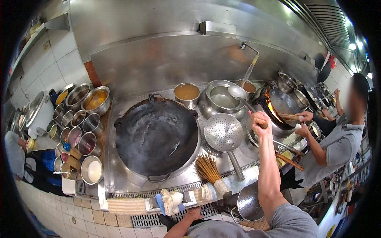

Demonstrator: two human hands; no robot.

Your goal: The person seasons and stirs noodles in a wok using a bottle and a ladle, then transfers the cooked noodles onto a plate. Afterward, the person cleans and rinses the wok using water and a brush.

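My right hand [260, 121] is wrapped round the handle of a ladle, held out over the stove. The ladle's round bowl [237, 92] is between a large steel pot of water [221, 95] and a smaller pot of brown liquid [249, 85], close to the stream from the tap [254, 61]. Low at the stove's front edge, my left hand [193, 214] hangs near a crumpled white cloth [172, 201]; its fingers are not clear. A large black wok [156, 139], steaming lightly, sits left of the ladle. A perforated strainer [223, 133] rests nearer me.
A bamboo brush [208, 168] lies at the stove's front edge. Steel containers of sauces [95, 99] crowd the left side, with squeeze bottles [71, 160]. Flames [271, 107] rise by a second wok at right, where a co-worker [337, 139] stands. A dark pot [250, 204] stands below.
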